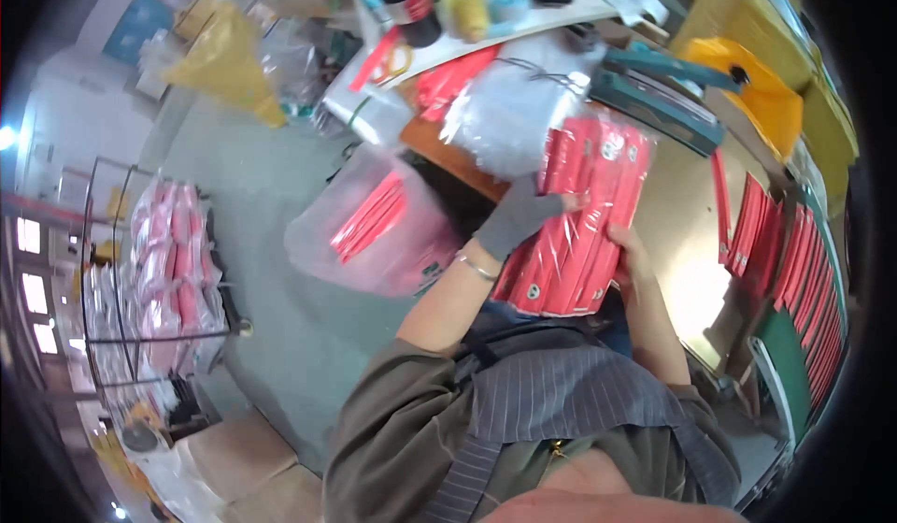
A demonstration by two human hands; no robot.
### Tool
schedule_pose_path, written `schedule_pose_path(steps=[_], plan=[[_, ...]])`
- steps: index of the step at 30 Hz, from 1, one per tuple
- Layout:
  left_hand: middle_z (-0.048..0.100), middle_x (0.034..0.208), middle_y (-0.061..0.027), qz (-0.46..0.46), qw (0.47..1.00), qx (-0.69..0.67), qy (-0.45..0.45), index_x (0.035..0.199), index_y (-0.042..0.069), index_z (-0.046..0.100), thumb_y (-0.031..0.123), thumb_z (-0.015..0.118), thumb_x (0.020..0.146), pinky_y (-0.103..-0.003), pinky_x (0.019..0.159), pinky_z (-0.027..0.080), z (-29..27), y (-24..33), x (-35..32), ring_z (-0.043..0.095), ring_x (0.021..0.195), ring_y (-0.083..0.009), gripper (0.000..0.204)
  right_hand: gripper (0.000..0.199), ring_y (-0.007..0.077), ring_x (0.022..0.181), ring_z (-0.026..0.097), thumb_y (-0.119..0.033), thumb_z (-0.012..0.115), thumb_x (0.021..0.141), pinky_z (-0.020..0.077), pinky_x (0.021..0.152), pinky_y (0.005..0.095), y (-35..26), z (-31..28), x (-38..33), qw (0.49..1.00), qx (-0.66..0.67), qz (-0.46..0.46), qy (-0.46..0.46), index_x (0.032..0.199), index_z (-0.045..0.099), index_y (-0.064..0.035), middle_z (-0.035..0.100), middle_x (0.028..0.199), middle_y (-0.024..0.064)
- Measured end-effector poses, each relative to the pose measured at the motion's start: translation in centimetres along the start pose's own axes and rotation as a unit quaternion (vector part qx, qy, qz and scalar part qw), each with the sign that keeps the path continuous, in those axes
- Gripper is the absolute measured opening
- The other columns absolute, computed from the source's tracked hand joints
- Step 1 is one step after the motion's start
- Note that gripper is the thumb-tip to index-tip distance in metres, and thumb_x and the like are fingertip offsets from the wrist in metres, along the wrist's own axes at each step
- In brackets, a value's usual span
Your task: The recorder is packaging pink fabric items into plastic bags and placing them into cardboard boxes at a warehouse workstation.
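Between my two hands is a clear plastic bag of long red packets (590,233), held upright in front of my body. My left hand (525,218), in a grey fingerless glove, grips its left side with the thumb lying across the front. My right hand (632,254), bare, is closed around the right edge; part of its fingers is hidden behind the bag. A large translucent bag (318,233) with more red packets in it lies left of my left forearm. Beyond the held bag sits a pile of clear plastic bags (514,102) on the bench.
A teal heat sealer (659,102) stands beyond my hands. Rows of red packets (808,289) line the right side, beside a tan work surface (677,243). A wire rack (112,341) with bagged pink packs stands far left. A dark bottle (406,9) is on the far bench; cardboard boxes (238,453) lie lower left.
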State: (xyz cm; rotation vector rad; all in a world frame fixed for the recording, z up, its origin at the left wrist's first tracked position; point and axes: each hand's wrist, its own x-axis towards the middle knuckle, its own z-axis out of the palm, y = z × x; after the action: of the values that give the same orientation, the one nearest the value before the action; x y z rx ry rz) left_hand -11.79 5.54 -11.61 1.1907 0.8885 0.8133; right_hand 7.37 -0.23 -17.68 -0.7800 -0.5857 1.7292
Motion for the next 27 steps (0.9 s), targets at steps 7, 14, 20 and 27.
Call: schedule_pose_path(steps=[7, 14, 20, 27], plan=[[0.059, 0.081, -0.0072, 0.082, 0.819, 0.301, 0.482, 0.107, 0.001, 0.058, 0.029, 0.066, 0.084, -0.03, 0.066, 0.046, -23.9, 2.2, -19.3, 0.056, 0.074, -0.015, 0.037, 0.075, 0.0187, 0.11, 0.055, -0.007, 0.074, 0.069, 0.0438, 0.095, 0.0338, 0.5, 24.8, 9.3, 0.954, -0.122, -0.023, -0.274, 0.134, 0.038, -0.0013, 0.056, 0.12, 0.0107], [0.055, 0.061, -0.0167, -0.12, 0.74, 0.494, 0.441, 0.072, -0.004, 0.058, 0.035, 0.052, 0.09, -0.039, 0.054, 0.042, -31.5, -8.8, -27.5, 0.054, 0.054, -0.0259, 0.043, 0.086, 0.0319, 0.113, 0.054, -0.016, 0.076, 0.056, 0.0428, 0.095, 0.0389, 13.8, 29.6, 18.9, 0.504, -0.609, -0.074, -0.608, 0.135, 0.043, -0.0136, 0.058, 0.12, 0.0146], [0.052, 0.048, -0.0117, -0.091, 0.794, 0.376, 0.469, 0.057, -0.005, 0.053, 0.026, 0.049, 0.093, -0.034, 0.042, 0.036, -28.2, -8.3, -26.9, 0.053, 0.046, -0.0155, 0.047, 0.075, 0.0342, 0.126, 0.042, -0.033, 0.07, 0.064, 0.0278, 0.105, 0.0527, 27.3, 20.1, 16.3, 0.449, -0.676, -0.402, -0.424, 0.134, 0.046, -0.0203, 0.046, 0.135, 0.0155], [0.047, 0.046, -0.0057, -0.106, 0.812, 0.458, 0.345, 0.058, -0.005, 0.05, 0.024, 0.051, 0.093, -0.031, 0.043, 0.035, -30.9, -6.5, -24.1, 0.047, 0.046, -0.0125, 0.044, 0.066, 0.0339, 0.11, 0.055, -0.045, 0.069, 0.073, 0.0434, 0.094, 0.039, 15.2, 22.3, 16.9, 0.708, -0.551, -0.135, -0.421, 0.125, 0.052, -0.0083, 0.057, 0.118, 0.0203]])
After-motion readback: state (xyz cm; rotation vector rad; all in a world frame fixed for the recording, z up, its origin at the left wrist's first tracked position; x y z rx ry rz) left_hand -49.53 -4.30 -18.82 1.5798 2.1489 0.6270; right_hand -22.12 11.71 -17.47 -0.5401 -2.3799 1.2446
